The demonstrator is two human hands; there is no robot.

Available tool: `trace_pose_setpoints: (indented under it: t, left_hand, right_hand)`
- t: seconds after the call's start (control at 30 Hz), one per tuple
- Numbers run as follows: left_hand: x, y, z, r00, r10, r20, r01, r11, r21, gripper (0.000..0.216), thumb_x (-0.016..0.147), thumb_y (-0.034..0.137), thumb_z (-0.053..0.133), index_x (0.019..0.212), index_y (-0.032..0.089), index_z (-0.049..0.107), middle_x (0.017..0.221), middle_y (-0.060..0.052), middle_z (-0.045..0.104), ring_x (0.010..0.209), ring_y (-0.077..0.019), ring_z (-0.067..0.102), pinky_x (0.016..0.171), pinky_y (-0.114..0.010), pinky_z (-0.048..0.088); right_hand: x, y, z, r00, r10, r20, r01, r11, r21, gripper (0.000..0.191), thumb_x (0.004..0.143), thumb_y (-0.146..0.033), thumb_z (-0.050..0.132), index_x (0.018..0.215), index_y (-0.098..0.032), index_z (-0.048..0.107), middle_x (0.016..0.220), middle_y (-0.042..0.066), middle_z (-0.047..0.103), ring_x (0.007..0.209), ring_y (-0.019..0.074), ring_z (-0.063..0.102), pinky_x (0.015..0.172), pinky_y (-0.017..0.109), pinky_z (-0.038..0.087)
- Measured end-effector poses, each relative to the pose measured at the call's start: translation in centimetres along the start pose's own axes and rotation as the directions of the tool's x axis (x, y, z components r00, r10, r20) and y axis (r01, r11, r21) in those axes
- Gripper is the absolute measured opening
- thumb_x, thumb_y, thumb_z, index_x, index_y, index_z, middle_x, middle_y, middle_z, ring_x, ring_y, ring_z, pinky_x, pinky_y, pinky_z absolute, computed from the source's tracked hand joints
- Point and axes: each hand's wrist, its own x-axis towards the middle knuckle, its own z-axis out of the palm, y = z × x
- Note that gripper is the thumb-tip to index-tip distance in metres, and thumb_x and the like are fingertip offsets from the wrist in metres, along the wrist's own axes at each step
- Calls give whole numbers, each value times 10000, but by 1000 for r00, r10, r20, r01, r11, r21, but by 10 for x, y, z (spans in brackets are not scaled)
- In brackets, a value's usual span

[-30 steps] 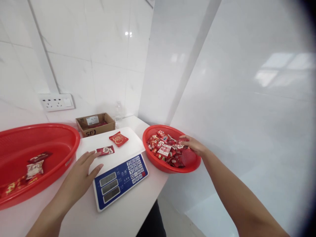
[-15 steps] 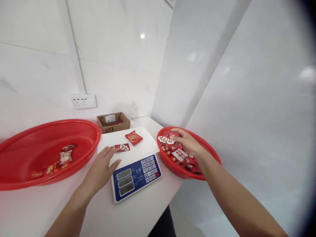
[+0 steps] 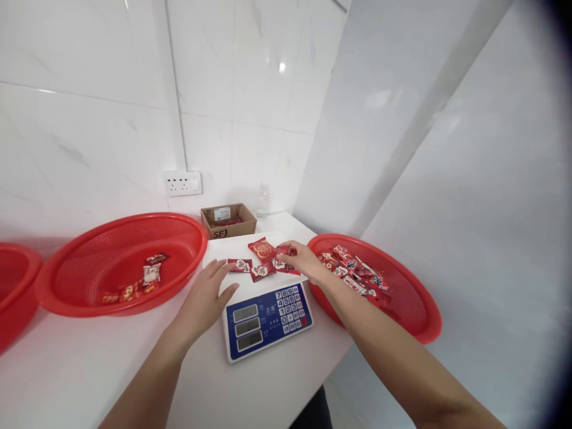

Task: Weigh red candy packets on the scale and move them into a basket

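Note:
A blue-fronted electronic scale (image 3: 266, 319) with a white weighing pan (image 3: 223, 250) sits on the white counter. Several red candy packets (image 3: 261, 249) lie on the pan. My right hand (image 3: 300, 261) hovers over the pan's right side, fingers pinched on a small red packet (image 3: 286, 251). My left hand (image 3: 207, 297) lies flat and open on the pan's left edge, fingertips beside a red packet (image 3: 240, 266). Right of the scale, a red basket (image 3: 415, 304) holds many red candy packets (image 3: 351, 269).
A large red basket (image 3: 125, 238) on the left holds a few packets (image 3: 151, 273). Another red basket (image 3: 13, 286) shows at the far left edge. A small cardboard box (image 3: 227, 219) and a wall socket (image 3: 181, 183) are behind the scale. The counter ends just right of the scale.
My right hand left the right basket and moved left over the scale pan with a packet. More packets now lie on the pan. The view has swung to the left.

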Motion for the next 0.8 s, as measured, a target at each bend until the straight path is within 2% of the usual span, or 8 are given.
trace_pose_setpoints:
  t: [0.1, 0.27, 0.37, 0.5, 0.63, 0.7, 0.8]
  left_hand:
    - [1, 1, 1, 1000, 11, 13, -11, 1000, -6, 415, 874, 420, 427, 1244, 245, 496, 1350, -70, 483, 1295, -261, 369, 1044, -463, 334]
    - [1, 0, 2, 999, -12, 33, 13, 1000, -8, 429, 877, 433, 413, 1255, 244, 487, 1370, -71, 461, 1311, -257, 343, 1053, -459, 323]
    - [0, 0, 2, 999, -22, 36, 22, 1000, -2, 439, 877, 438, 406, 1255, 230, 489, 1375, -77, 454, 1315, -255, 335, 1060, -453, 315]
    - [0, 0, 2, 999, -30, 45, 29, 1000, 5, 453, 876, 437, 403, 1260, 211, 487, 1376, -89, 451, 1310, -258, 343, 1060, -445, 317]
    - [1, 2, 2, 999, -16, 44, 16, 1000, 10, 421, 872, 418, 416, 1238, 227, 500, 1356, -80, 474, 1292, -267, 369, 1042, -464, 337]
    - [1, 4, 2, 999, 1, 44, -2, 1000, 13, 400, 872, 404, 422, 1223, 233, 509, 1341, -76, 488, 1281, -270, 384, 1035, -470, 345]
    - [2, 5, 4, 999, 23, 42, -24, 1000, 7, 379, 874, 394, 426, 1209, 242, 517, 1327, -70, 500, 1272, -267, 394, 1033, -465, 351]
  right_hand:
    - [0, 1, -6, 1000, 14, 7, -13, 999, -47, 301, 685, -308, 668, 955, -189, 613, 846, 14, 657, 785, 161, 614, 710, 289, 485]
    - [2, 8, -17, 998, 1, -61, -21, 942, -334, 385, 710, -297, 664, 1065, -164, 596, 802, 23, 637, 746, 159, 598, 736, 293, 466]
    - [1, 11, -25, 997, -4, -74, -19, 951, -309, 351, 777, -295, 584, 1099, -157, 577, 843, 35, 635, 723, 143, 595, 703, 270, 466]
    - [-6, 10, -42, 996, -8, -84, -14, 966, -256, 345, 780, -232, 541, 1120, -172, 559, 837, 19, 636, 716, 128, 598, 674, 239, 461]
    - [-13, 10, -62, 992, -30, -125, -17, 933, -358, 290, 763, -170, 518, 1042, -168, 595, 842, 18, 656, 736, 131, 599, 691, 235, 454]
    - [-15, 11, -66, 996, -22, -87, -15, 914, -405, 226, 769, -178, 514, 964, -160, 627, 860, 33, 671, 767, 145, 609, 707, 242, 453]
    - [-16, 9, -59, 1000, 14, -3, -14, 869, -495, 211, 785, -279, 549, 920, -158, 656, 895, 61, 688, 824, 178, 623, 739, 267, 450]
